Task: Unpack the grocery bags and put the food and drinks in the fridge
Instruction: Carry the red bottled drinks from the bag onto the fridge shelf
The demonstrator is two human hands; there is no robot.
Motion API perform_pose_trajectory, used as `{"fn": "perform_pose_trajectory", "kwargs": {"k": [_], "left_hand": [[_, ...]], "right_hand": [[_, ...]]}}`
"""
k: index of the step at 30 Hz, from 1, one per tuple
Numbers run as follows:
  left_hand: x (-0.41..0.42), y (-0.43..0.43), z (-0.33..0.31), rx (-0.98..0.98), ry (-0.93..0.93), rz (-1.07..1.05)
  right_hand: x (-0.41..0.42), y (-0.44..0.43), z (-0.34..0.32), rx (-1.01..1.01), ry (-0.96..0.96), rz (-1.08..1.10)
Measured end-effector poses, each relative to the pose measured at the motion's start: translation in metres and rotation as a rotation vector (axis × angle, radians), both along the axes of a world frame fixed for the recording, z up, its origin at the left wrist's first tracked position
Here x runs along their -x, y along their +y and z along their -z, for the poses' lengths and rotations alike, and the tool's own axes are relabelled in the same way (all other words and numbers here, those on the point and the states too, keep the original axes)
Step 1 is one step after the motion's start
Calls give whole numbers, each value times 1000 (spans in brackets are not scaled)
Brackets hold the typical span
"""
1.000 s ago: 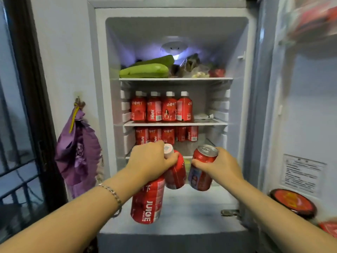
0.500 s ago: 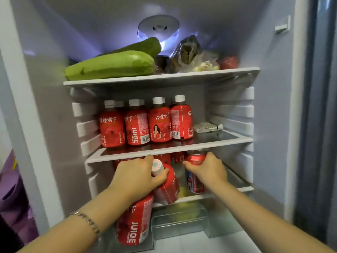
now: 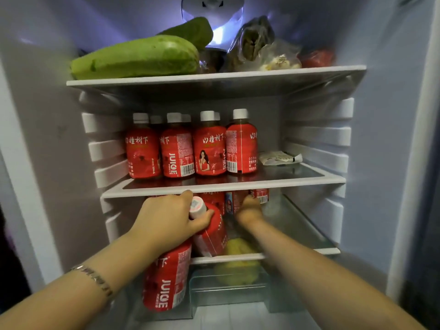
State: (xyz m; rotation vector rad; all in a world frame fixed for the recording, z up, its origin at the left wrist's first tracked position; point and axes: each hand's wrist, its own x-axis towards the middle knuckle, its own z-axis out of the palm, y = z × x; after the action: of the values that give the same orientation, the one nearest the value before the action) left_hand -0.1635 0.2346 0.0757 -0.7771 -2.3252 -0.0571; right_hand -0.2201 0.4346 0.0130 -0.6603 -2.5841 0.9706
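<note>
Left hand (image 3: 166,217) clutches two bottles (image 3: 167,279) by the necks, freeing the right hand (image 3: 248,211) to reach under the shelf (image 3: 297,182); its grip is hidden.

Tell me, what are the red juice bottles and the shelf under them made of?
The juice bottles look like plastic: see-through necks, white screw caps, shiny red labels. The shelf seems glass with a white plastic rim: clear, and it mirrors the bottles.
</note>
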Motion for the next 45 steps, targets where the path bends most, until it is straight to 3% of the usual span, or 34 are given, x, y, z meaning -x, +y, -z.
{"fn": "perform_pose_trajectory", "kwargs": {"k": [2,4,7,9,12,14,17,27,30,35,38,41,43,45], "left_hand": [[-1,2,2,-10,1,-8],[-3,2,6,-34,-13,-19],[-6,4,11,-102,-14,-29],[-11,8,13,-151,-33,-7],[-20,19,13,-218,-90,60],[-23,25,10,-234,-119,98],[-25,32,4,-240,-172,102],[-23,38,12,-199,-34,60],[-22,39,16,-192,-44,47],[-22,39,16,-203,-59,54],[-22,37,13,-202,-59,64],[-23,32,15,-196,-62,70],[-23,28,18,-211,-69,63],[-23,24,18,-281,-95,49]], "right_hand": [[-15,-2,-1,-26,-60,-78],[-36,-4,-6,89,-70,-144],[-82,-19,-23,211,-7,-507],[-103,-31,-25,191,85,-701],[-107,-41,-14,56,365,-596],[-111,-38,-11,98,439,-494],[-119,-30,-9,233,467,-337],[-103,18,-1,3,384,187],[-70,31,3,-29,373,169],[-27,42,-10,-167,172,232],[-16,41,-11,-98,150,176],[-20,30,-4,-151,7,168],[-32,17,2,-94,-88,101],[-54,-1,-6,-81,-61,-103]]}}
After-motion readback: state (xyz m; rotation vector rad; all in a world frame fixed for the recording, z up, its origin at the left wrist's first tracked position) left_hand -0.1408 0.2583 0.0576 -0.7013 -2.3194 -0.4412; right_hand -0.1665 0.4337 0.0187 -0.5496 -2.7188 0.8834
